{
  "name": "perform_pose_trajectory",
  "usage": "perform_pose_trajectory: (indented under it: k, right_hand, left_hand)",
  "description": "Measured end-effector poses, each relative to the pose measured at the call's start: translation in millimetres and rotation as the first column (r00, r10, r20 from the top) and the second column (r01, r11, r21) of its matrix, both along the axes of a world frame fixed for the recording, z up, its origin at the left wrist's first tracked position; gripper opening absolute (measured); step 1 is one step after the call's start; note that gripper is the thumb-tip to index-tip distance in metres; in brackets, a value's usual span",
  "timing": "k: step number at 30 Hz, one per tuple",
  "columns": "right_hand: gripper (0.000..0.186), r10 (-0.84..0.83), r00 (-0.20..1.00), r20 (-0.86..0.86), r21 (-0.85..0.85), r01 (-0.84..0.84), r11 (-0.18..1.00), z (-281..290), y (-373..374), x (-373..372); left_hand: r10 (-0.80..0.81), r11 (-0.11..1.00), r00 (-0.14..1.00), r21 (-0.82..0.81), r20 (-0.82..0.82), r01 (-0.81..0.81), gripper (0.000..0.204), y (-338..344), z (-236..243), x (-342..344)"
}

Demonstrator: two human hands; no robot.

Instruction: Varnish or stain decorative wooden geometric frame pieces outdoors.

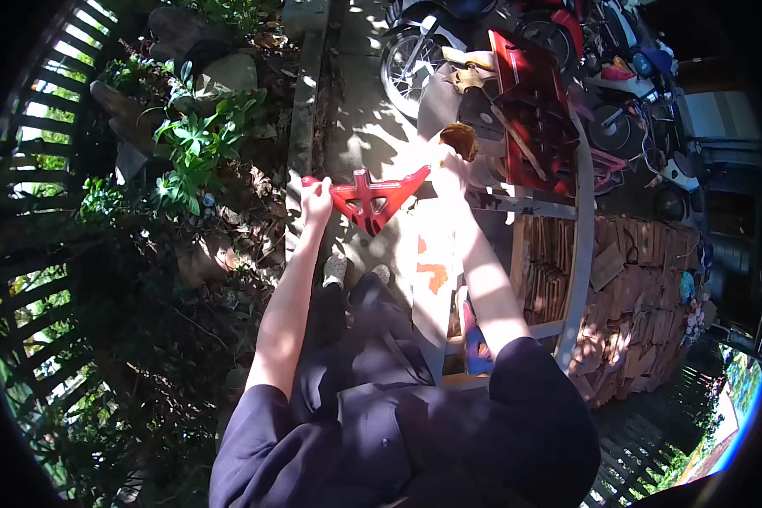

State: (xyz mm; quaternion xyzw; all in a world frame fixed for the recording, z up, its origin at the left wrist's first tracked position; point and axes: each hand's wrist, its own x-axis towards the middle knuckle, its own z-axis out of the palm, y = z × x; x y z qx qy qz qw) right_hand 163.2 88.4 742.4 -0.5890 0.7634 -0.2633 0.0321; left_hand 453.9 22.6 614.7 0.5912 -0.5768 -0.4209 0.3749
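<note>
A red triangular handle (372,199) with cut-out holes is held out in front of me over a sunlit concrete path. My left hand (316,201) is closed around the left end of its top bar. My right hand (443,162) is at the right tip of the handle and looks closed around that end, though strong sun washes it out. A brown rounded object (460,140) sits just beyond my right hand. My shoes (336,269) show below the handle.
A wooden frame (577,254) leans at the right over stacked brown tiles (626,279). A red slatted panel (529,102) and parked motorbikes (415,59) stand ahead. A concrete curb (300,118), leafy plants (195,140) and a dark fence (25,279) line the left.
</note>
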Motion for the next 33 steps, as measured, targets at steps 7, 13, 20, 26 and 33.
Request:
perform_pose_trajectory:
  k: [7, 13, 20, 26, 33]
  right_hand:
    - [0.022, -0.237, 0.951, 0.201, 0.094, 0.222, 0.971, 15, 20, -3]
    - [0.018, -0.15, 0.988, -0.042, -0.136, 0.143, 0.98, -5, 4, -22]
    - [0.035, -0.419, 0.791, 0.446, 0.171, 0.384, 0.907, 25, 5, -62]
    - [0.028, -0.413, 0.875, 0.252, 0.064, 0.411, 0.91, 36, 9, -85]
    - [0.033, -0.384, 0.701, -0.601, -0.061, 0.438, 0.897, 46, 44, -130]
  left_hand:
    - [-0.138, 0.871, 0.943, 0.49, 0.303, -0.03, 0.048, 104, -95, -22]
    - [-0.256, 0.692, 0.907, 0.719, 0.334, -0.07, 0.048, 166, -126, 67]
    - [-0.272, 0.646, 0.901, 0.758, 0.338, -0.089, 0.045, 157, -190, 114]
    - [-0.505, 0.744, 0.762, 0.652, 0.405, 0.147, 0.032, 59, -269, 47]
    - [-0.667, 0.622, 0.199, 0.389, 0.718, 0.679, 0.047, -13, -435, -28]
